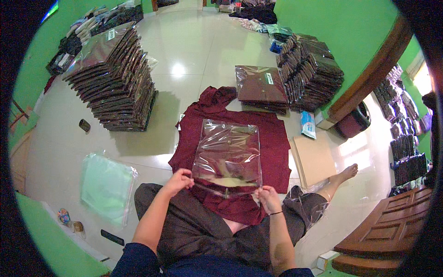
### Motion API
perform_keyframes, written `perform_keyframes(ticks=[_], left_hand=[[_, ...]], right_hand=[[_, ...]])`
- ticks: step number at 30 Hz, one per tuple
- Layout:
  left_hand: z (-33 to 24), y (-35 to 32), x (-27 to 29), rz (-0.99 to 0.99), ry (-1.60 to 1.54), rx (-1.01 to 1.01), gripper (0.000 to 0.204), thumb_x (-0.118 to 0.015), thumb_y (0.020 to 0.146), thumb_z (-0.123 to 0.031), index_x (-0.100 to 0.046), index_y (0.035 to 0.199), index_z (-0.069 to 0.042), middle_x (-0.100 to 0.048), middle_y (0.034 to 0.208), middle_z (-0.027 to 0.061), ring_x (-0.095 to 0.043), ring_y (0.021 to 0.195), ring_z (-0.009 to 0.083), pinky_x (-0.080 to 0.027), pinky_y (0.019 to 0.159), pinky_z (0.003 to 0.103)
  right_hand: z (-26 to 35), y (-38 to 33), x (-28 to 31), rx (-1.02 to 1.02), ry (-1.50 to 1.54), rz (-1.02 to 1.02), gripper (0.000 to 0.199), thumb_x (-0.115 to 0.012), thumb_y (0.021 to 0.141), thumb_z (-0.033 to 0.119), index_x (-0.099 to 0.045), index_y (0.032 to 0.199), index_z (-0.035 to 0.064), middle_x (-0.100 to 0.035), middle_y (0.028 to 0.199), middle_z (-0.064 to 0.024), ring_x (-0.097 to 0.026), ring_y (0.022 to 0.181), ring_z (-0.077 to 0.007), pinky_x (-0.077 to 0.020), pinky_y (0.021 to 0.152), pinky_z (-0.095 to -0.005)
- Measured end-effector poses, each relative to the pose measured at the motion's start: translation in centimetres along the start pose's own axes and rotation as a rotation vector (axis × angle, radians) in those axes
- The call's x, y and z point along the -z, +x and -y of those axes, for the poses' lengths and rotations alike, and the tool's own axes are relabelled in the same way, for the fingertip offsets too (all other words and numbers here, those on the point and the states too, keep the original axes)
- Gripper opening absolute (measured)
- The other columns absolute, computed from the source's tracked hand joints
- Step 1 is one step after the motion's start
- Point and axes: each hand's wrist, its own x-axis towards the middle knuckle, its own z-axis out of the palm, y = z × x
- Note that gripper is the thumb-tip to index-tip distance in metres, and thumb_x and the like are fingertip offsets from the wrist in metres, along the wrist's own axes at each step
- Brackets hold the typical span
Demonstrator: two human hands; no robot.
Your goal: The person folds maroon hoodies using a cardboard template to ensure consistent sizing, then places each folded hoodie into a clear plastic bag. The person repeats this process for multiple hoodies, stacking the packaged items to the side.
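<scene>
A clear plastic bag (227, 157) lies over a spread maroon garment (273, 138) in front of me. My left hand (181, 182) pinches the bag's near left corner, and my right hand (268, 199) grips its near right corner. Maroon cloth and a button show through the shiny film; whether that cloth is inside the bag or beneath it, I cannot tell. A pale yellowish strip shows along the bag's near end. The garment reaches over my crossed legs, with a bunched part at its far end.
Bagged dark garments form a tall stack (117, 83) at left and another stack (311, 69) at right, beside a lower pile (261, 87). Clear bags (108, 187) lie at left, brown card sheets (314, 159) at right near a blue-white packet (308, 124). A dark phone-like slab (112, 237) lies near-left.
</scene>
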Motion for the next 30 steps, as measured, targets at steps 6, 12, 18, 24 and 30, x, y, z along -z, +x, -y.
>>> perform_keyframes(ticks=[6, 12, 18, 24, 30], left_hand=[[-11.1, -8.0, 0.1, 0.263, -0.617, -0.572, 0.037, -0.058, 0.083, -0.005, -0.041, 0.116, -0.004, -0.059, 0.08, 0.0076, -0.058, 0.075, 0.0155, -0.046, 0.068, 0.025], [-18.0, -7.8, -1.8, 0.003, -0.67, -0.58, 0.03, -0.056, 0.085, -0.006, -0.046, 0.113, -0.004, -0.058, 0.084, 0.0056, -0.057, 0.076, 0.0143, -0.046, 0.07, 0.025], [-21.6, -3.3, -3.0, -0.064, -0.625, -0.675, 0.024, -0.054, 0.086, -0.006, -0.051, 0.11, -0.001, -0.06, 0.091, 0.0091, -0.058, 0.082, 0.0157, -0.047, 0.075, 0.028], [-16.8, -3.3, -1.5, 0.063, -0.457, -0.782, 0.02, -0.056, 0.086, -0.007, -0.057, 0.104, 0.0, -0.06, 0.091, 0.0085, -0.057, 0.083, 0.0148, -0.046, 0.076, 0.028], [-4.2, -0.2, -1.5, 0.046, 0.66, -0.134, 0.026, -0.063, 0.08, -0.022, -0.065, 0.092, 0.001, -0.065, 0.083, 0.0128, -0.063, 0.072, 0.0185, -0.051, 0.07, 0.032]], right_hand=[[12.3, -8.9, -6.1, 0.324, 0.012, 0.284, 0.02, -0.056, 0.084, 0.005, -0.041, 0.096, 0.0076, -0.062, 0.085, -0.0162, -0.058, 0.065, -0.0126, -0.0467, 0.052, -0.0227], [16.8, -8.2, -10.2, 0.6, 0.152, 0.216, 0.016, -0.055, 0.086, 0.005, -0.044, 0.097, 0.0055, -0.061, 0.085, -0.012, -0.06, 0.069, -0.0144, -0.0486, 0.057, -0.0225], [20.2, -2.8, -11.5, 0.652, 0.148, 0.229, 0.014, -0.056, 0.085, 0.005, -0.049, 0.097, 0.0039, -0.061, 0.089, -0.01, -0.061, 0.081, -0.0163, -0.0511, 0.071, -0.0247], [18.5, -2.7, -6.1, 0.604, -0.006, 0.193, 0.014, -0.055, 0.085, 0.004, -0.049, 0.098, 0.0016, -0.057, 0.081, -0.0077, -0.055, 0.072, -0.0145, -0.0452, 0.065, -0.024], [8.0, -0.5, -0.5, 0.174, -1.461, -0.027, 0.015, -0.058, 0.081, 0.017, -0.062, 0.091, 0.0059, -0.063, 0.089, -0.014, -0.063, 0.078, -0.0287, -0.0496, 0.068, -0.0335]])
